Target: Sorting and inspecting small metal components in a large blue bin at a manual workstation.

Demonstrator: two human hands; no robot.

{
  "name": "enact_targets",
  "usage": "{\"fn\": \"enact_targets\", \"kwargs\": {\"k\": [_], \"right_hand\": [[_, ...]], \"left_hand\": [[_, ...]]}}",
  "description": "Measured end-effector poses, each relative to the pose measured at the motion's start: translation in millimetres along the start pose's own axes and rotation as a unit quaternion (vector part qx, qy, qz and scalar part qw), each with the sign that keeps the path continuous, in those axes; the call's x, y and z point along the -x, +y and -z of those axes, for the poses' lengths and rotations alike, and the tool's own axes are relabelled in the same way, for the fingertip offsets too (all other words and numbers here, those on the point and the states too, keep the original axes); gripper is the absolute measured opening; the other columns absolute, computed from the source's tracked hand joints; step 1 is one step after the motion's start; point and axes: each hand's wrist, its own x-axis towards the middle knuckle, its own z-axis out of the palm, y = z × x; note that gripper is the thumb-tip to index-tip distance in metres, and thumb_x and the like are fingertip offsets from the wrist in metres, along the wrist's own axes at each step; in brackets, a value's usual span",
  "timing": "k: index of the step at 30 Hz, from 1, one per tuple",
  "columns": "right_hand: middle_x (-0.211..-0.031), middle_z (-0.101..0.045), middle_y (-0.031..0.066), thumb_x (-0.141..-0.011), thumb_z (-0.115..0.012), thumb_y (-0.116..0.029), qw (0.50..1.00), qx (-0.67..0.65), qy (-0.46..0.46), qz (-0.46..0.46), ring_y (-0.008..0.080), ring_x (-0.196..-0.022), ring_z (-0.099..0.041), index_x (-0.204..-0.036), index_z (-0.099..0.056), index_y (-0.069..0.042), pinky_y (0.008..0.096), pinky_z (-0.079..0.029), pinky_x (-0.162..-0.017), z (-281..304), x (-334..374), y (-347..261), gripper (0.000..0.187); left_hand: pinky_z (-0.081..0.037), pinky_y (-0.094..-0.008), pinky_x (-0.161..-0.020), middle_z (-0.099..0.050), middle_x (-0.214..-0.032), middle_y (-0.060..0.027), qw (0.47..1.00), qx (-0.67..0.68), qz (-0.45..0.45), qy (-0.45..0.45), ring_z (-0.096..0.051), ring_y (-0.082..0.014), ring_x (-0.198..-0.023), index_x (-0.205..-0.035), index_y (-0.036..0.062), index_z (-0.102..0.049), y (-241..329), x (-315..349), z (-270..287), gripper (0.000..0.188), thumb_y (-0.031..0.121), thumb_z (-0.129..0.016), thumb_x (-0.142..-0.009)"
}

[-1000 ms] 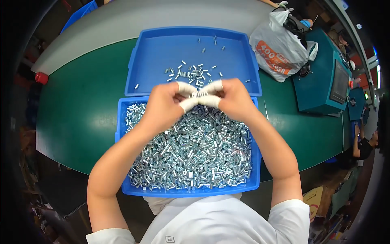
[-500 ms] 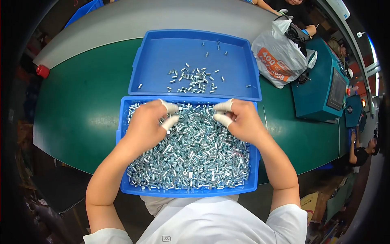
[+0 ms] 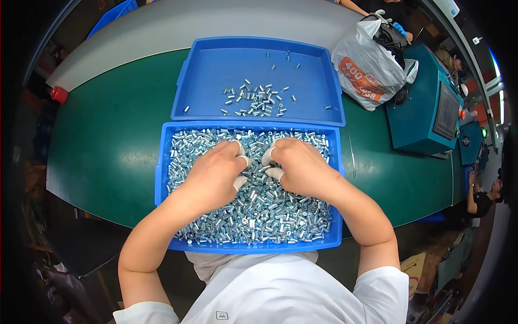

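A blue tray [image 3: 337, 216] in front of me holds a deep heap of small silvery metal sleeves [image 3: 259, 216], some with flanged ends. My left hand [image 3: 216, 171] reaches into the heap, its fingers bent and its thumb apart from them, with loose sleeves showing in the gap. Opposite it, my right hand [image 3: 299, 162] curls its fingers and thumb close together among the sleeves. What lies between those fingertips is mostly hidden. White finger cots cover the fingertips that show on both hands. Beyond, a second blue tray [image 3: 216, 65] holds a loose scatter of similar sleeves [image 3: 261, 100].
Both trays sit on a green tabletop [image 3: 102, 146] backed by a grey ledge [image 3: 259, 24]. A plastic bag [image 3: 367, 67] and a teal machine with a screen [image 3: 423, 108] stand at right. A thin rod [image 3: 352, 155] lies beside the trays. Other people work beyond.
Both hands have moved inward and nearer to me, from the far part of the heap to its middle. The right finger and thumb have drawn closer together.
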Motion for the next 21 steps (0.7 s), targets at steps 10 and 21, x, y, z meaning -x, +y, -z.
{"fn": "enact_targets", "kwargs": {"k": [10,21], "right_hand": [[-0.083,-0.070,0.0124,-0.081,-0.076,0.000,0.989,-0.140,0.045,-0.015,0.0266,-0.077,-0.069,-0.091,-0.071,-0.002,0.0380,-0.056,-0.072,3,7,4,0.012],[-0.086,-0.070,0.0025,-0.090,-0.078,-0.007,0.939,-0.331,0.030,-0.091,0.0085,-0.078,-0.062,-0.098,-0.073,-0.002,0.0263,-0.051,-0.070,1,6,13,0.010]], "left_hand": [[-0.053,-0.0450,-0.081,-0.061,-0.092,-0.0102,0.999,0.006,-0.012,0.033,-0.062,-0.0315,-0.098,-0.091,0.0035,-0.071,-4,-1,-13,0.014,0.008,-0.076,-0.078],[-0.052,-0.0336,-0.066,-0.069,-0.085,-0.0118,0.970,0.202,0.065,0.122,-0.065,-0.0230,-0.070,-0.109,0.0023,-0.073,-15,21,20,0.020,-0.001,-0.068,-0.090]]}}
